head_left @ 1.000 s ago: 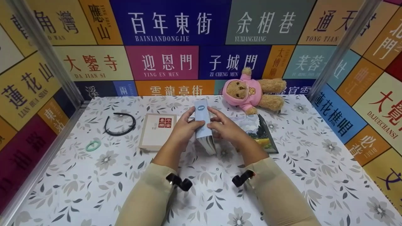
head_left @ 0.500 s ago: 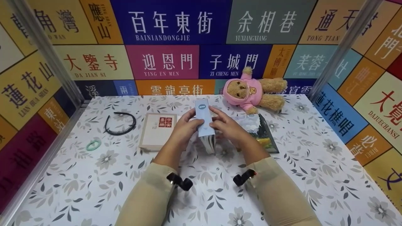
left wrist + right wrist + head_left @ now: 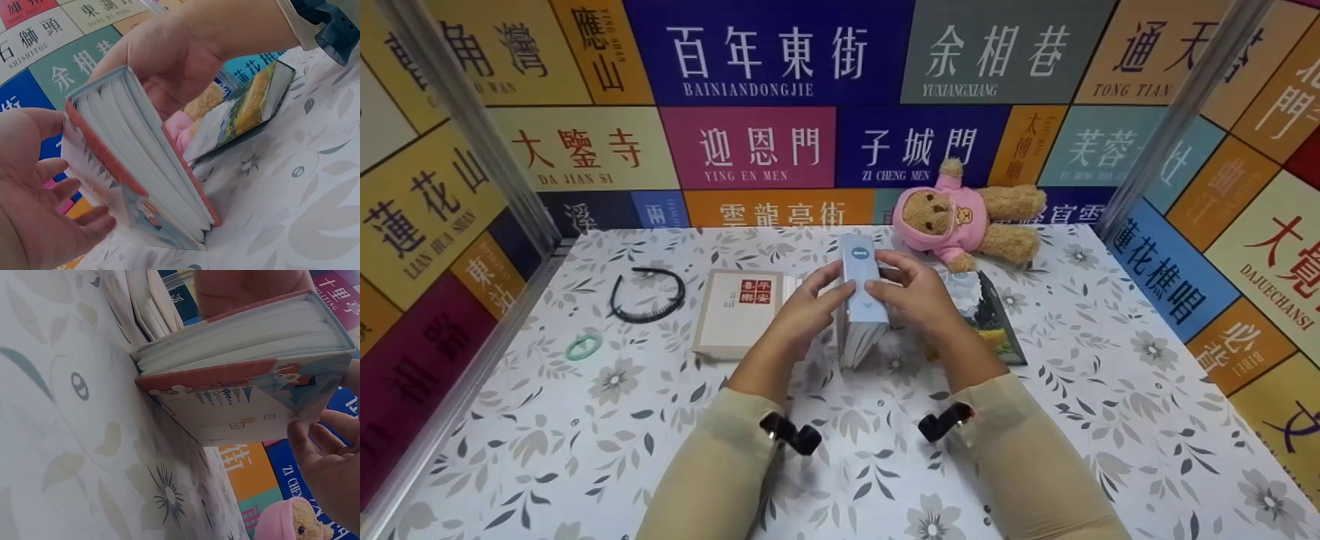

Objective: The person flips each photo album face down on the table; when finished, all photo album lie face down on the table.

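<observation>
A hardcover book (image 3: 864,289) with a pale blue spine stands on the table, spine up, its pages (image 3: 132,146) fanned slightly apart below. My left hand (image 3: 810,304) holds it from the left, thumb by the spine and fingers along the cover. From the other side my right hand (image 3: 915,296) holds it, thumb near the spine's right edge. In the left wrist view the cover shows red edges and an illustration. The right wrist view shows the other cover (image 3: 242,405), with small printed figures, and my right fingertips (image 3: 301,439) against it.
A beige book (image 3: 739,315) lies to the left. Farther left are a black toothed headband (image 3: 647,319) and a green ring-shaped item (image 3: 583,346). A book with a landscape cover (image 3: 994,330) lies right, below a teddy bear (image 3: 952,217) in pink. Printed panels (image 3: 765,52) wall the table.
Both hands have shifted a little to the right with the book. Its spine stands more upright, and its lower pages now spread more to the left.
</observation>
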Demonstrator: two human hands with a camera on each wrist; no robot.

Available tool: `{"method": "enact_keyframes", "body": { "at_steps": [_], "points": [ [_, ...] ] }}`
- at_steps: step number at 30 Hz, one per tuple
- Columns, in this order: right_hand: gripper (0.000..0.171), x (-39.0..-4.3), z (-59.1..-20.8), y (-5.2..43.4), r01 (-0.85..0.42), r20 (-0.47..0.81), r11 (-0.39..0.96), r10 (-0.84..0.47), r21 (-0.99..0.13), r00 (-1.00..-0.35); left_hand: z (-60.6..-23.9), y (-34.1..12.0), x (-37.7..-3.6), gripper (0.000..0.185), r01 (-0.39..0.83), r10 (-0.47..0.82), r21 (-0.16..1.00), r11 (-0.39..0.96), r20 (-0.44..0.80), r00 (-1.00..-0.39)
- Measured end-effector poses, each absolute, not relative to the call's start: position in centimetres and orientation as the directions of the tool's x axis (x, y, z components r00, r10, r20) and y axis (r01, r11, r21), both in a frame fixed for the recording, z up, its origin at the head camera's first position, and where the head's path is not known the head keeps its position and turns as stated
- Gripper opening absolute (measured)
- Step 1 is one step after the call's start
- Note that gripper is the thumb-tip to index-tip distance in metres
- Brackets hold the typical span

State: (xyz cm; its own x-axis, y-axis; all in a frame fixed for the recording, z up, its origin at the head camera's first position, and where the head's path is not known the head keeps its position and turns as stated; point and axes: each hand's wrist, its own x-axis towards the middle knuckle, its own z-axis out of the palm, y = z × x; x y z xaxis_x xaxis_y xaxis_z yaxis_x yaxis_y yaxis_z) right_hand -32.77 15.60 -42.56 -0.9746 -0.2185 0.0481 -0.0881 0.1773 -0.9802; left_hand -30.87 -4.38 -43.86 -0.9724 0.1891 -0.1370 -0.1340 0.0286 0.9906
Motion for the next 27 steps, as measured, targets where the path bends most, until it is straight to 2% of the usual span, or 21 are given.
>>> {"method": "enact_keyframes", "body": {
  "at_steps": [4, 7, 14, 20, 27],
  "points": [
    [0.059, -32.9, -42.5, 15.8, -0.071, 0.033, 0.188, -0.198, -0.98, -0.98, -44.9, -4.5, -31.2, 0.064, -0.251, 0.25, 0.968, -0.02, -0.238, -0.938],
    [0.059, -33.0, -42.4, 16.1, -0.052, 0.014, 0.186, -0.199, -0.981, -0.98, -45.4, -4.6, -31.3, 0.063, -0.274, 0.261, 0.962, 0.004, -0.266, -0.928],
    [0.06, -33.6, -42.8, 16.9, -0.043, 0.006, 0.156, -0.229, -0.987, -0.973, -45.6, -5.2, -31.4, 0.062, -0.214, 0.246, 0.965, 0.148, -0.246, -0.938],
    [0.059, -34.1, -43.3, 17.5, -0.034, -0.008, 0.199, -0.204, -0.979, -0.979, -45.7, -5.3, -31.5, 0.064, -0.189, 0.226, 0.953, 0.236, -0.243, -0.943],
    [0.062, -34.7, -44.2, 18.5, -0.01, -0.04, 0.252, -0.193, -0.968, -0.98, -46.2, -5.4, -31.7, 0.066, -0.074, 0.233, 0.917, 0.393, -0.177, -0.956]
  ]
}}
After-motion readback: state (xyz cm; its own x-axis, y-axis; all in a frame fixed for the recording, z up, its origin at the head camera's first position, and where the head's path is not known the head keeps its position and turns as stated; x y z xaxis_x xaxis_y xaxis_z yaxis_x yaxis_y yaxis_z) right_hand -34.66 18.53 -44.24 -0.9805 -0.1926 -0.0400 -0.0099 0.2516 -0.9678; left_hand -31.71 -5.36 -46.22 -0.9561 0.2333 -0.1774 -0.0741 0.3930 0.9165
